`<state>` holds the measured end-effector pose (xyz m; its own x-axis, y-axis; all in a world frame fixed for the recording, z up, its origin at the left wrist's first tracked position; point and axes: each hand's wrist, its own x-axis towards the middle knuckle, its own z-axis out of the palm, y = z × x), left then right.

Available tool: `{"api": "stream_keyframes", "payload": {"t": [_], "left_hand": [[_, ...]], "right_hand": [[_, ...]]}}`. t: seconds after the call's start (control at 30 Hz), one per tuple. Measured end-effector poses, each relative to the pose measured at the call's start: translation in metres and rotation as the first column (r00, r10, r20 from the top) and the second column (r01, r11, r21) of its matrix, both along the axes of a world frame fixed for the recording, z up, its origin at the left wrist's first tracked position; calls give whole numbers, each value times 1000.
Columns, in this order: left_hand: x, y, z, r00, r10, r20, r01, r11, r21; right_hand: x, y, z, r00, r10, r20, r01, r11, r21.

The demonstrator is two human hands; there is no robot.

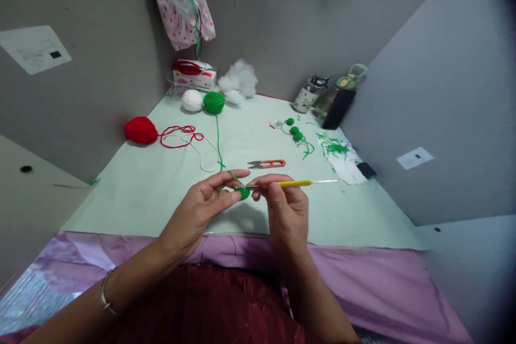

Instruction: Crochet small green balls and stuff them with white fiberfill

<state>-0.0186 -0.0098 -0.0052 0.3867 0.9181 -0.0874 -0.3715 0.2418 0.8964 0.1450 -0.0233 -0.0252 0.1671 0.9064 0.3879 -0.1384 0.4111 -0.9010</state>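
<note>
My left hand (205,205) pinches a small green crocheted piece (244,192) between thumb and fingers, with green yarn running over its index finger. That strand (218,140) leads back across the table to a green yarn ball (213,102). My right hand (282,201) is closed on a yellow-handled crochet hook (296,184), its tip at the green piece and its metal end pointing right. Both hands hover above the near part of the pale green table (141,188).
Orange thread snips (268,163) lie just beyond my hands. A red yarn ball (141,130) with loose red strand, a white yarn ball (192,100), white stuffing (239,80), small green crocheted balls (295,131), green scraps on white paper (338,153), bottles (308,94) and a box (195,75) sit farther back.
</note>
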Motion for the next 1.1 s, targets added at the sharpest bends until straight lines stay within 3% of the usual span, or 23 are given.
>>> {"api": "stream_keyframes", "payload": {"t": [0.13,0.27,0.33,0.43,0.47,0.53,0.57,0.63,0.73,0.8,0.93,1.1], "left_hand": [[-4,1,-1,997,35,-62,-34,999,30],[-5,0,-1,987,96,-127,-86,993,81],[-3,-2,1,969,158,-188,-136,983,125],[1,-5,4,955,219,-197,-194,971,139],[2,-6,4,965,203,-165,-186,976,112],[4,-6,3,991,117,-66,-116,993,20],[4,-6,2,997,71,-17,-71,997,-26],[4,-4,0,999,10,43,-6,996,-88],[2,-2,0,999,10,48,-5,995,-101],[1,-1,1,999,21,39,-18,996,-89],[1,-2,3,1000,20,9,-20,998,-61],[-2,-2,-1,998,48,-39,-47,999,8]], "right_hand": [[2,0,2,999,23,-31,-23,1000,7],[0,-9,7,963,-122,238,90,986,140],[0,-12,7,876,-233,423,101,945,311],[-1,-12,-1,688,-453,568,55,812,581],[-2,-11,-4,630,-508,587,43,778,626],[-3,-9,-8,580,-548,603,57,765,642],[-3,-9,-8,601,-533,596,79,781,620],[-2,-9,-6,714,-455,531,134,834,535],[0,-8,0,890,-271,366,160,938,307],[1,-7,3,963,-156,220,123,980,154],[3,-3,3,1000,-16,-2,16,999,47],[3,-6,7,997,-40,72,35,997,67]]}}
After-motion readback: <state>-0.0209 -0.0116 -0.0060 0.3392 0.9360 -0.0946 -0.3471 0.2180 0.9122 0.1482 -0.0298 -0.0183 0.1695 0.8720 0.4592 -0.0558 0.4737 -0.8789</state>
